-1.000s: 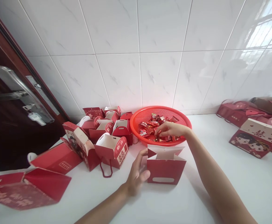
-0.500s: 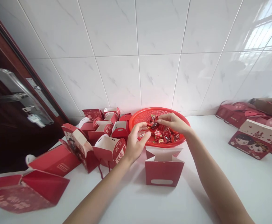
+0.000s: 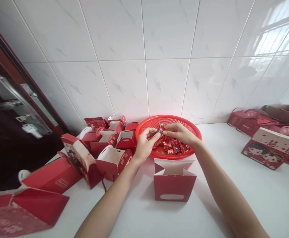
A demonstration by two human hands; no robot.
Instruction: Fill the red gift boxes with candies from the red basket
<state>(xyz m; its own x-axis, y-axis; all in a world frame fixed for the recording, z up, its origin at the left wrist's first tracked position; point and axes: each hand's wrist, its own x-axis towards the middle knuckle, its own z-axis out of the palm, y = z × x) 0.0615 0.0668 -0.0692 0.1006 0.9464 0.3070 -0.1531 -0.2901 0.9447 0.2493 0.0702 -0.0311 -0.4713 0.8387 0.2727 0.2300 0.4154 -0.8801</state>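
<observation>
Wrapped candy (image 3: pixel 161 129) is located above the red basket (image 3: pixel 168 156), pinched between the fingertips of the left hand (image 3: pixel 145 142) and the right hand (image 3: pixel 180 133); loose candies (image 3: pixel 176 145) lie in the basket; the open red box (image 3: pixel 174 188) stands upright on the white table (image 3: pixel 216 145), just in front of the basket; open boxes (image 3: pixel 111 159) are grouped at left; a printed box (image 3: pixel 269 148) lies tilted at right.
</observation>
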